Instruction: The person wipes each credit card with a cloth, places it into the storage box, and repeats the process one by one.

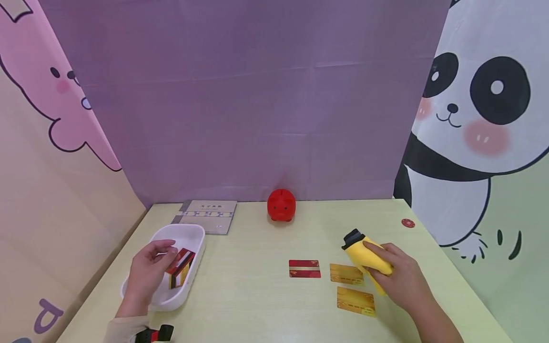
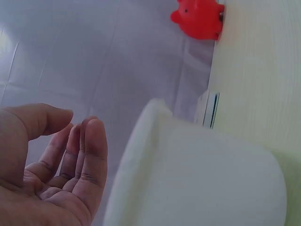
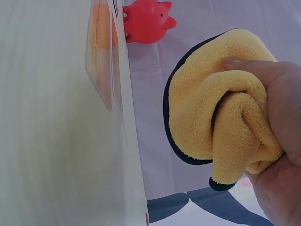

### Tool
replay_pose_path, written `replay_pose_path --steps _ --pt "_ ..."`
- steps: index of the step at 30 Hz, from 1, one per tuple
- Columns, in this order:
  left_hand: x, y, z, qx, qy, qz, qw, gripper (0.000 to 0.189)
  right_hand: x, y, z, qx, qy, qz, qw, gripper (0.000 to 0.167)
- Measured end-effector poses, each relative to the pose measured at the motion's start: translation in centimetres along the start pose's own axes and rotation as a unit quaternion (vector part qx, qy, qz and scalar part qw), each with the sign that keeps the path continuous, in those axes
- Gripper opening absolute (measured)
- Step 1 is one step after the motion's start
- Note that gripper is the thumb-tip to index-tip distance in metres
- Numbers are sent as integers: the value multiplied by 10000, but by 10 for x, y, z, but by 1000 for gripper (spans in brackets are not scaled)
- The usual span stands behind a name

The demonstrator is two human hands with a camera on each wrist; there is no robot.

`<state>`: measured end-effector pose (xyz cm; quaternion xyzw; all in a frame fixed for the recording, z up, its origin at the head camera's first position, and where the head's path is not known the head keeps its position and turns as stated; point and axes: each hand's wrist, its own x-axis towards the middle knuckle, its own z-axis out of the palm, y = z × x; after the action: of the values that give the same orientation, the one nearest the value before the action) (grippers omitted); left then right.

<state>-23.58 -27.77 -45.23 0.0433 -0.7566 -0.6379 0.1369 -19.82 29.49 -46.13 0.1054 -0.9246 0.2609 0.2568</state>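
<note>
My left hand (image 1: 150, 269) hovers over the white plastic tray (image 1: 198, 274). In the left wrist view its fingers (image 2: 95, 141) bend loosely with nothing between them and the thumb. Inside the tray lie a red card (image 1: 182, 259) and a gold card (image 1: 183, 277), overlapping. My right hand (image 1: 405, 281) grips a bunched yellow cloth (image 1: 364, 255) with dark edging, held above the table in the right wrist view. Beside that hand are two gold cards, one farther back (image 1: 345, 274) and one nearer (image 1: 355, 301). A red striped card (image 1: 304, 268) lies to their left.
A red piggy bank (image 1: 281, 206) stands at the table's back edge. Behind the tray lies a grey booklet (image 1: 210, 216). A small red disc (image 1: 408, 223) is at the back right. A purple cloth backdrop (image 1: 257, 105) hangs behind the table.
</note>
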Motion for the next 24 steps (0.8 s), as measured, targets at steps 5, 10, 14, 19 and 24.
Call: replay_pose_path --steps 5,10,14,19,24 --pt "0 6 18 -205 -162 222 9994 28 0 2 -1 -20 81 -35 10000 69" --pt "0 10 39 -214 -472 477 9975 31 0 3 -3 -55 101 26 9999 68" --pt "1 12 56 -194 -721 682 9949 28 1 4 -6 -86 53 163 9998 68" --pt "2 14 76 53 -965 516 9940 23 1 7 -7 -67 90 189 9998 68" --pt "1 12 99 264 -1325 606 9890 23 1 13 -9 -21 200 189 9996 68"
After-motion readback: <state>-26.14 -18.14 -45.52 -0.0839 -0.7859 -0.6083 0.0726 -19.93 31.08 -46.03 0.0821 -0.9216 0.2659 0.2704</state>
